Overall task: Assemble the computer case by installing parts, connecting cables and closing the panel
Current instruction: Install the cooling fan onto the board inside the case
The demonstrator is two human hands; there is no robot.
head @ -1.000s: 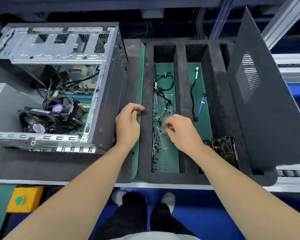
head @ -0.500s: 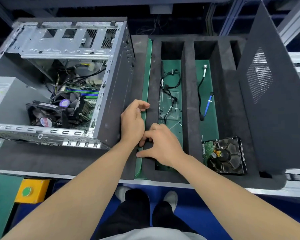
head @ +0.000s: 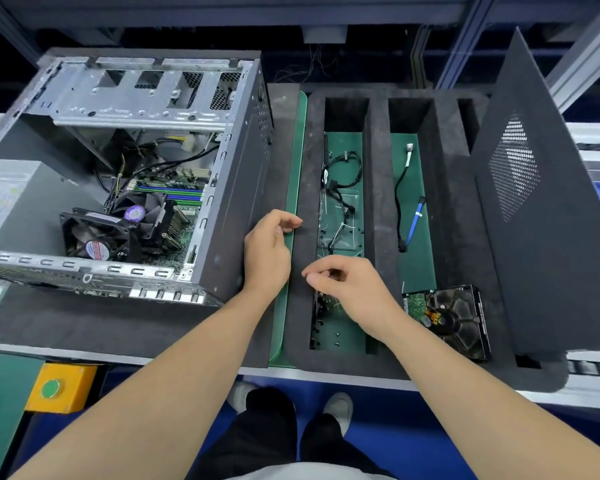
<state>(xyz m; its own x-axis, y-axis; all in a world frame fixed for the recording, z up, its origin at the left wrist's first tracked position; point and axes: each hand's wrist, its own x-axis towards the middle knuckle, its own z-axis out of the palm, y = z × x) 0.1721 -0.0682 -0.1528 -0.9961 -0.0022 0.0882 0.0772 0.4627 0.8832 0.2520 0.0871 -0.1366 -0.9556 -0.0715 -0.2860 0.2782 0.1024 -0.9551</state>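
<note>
The open computer case [head: 236, 188] lies at the left, showing its motherboard and the CPU fan [head: 132, 223]. A black foam tray [head: 378, 188] at the right holds small screws [head: 336, 336], black cables [head: 340, 188], a blue cable [head: 417, 220] and a hard drive [head: 454, 317]. The dark side panel [head: 541, 237] stands against the tray's right end. My left hand [head: 269, 251] stays beside the case wall, fingers curled against the thumb; what is inside is hidden. My right hand [head: 350, 287] hovers over the screw compartment, fingers loosely curled, nothing visible in them.
A green mat strip [head: 293, 188] runs between the case and the tray. A yellow box with a green button [head: 54, 389] sits below the bench edge at the left. My shoes show on the blue floor under the bench.
My right hand left the screw compartment, met my left hand's fingers, then drew back to the right over the compartment. My left hand stayed in place.
</note>
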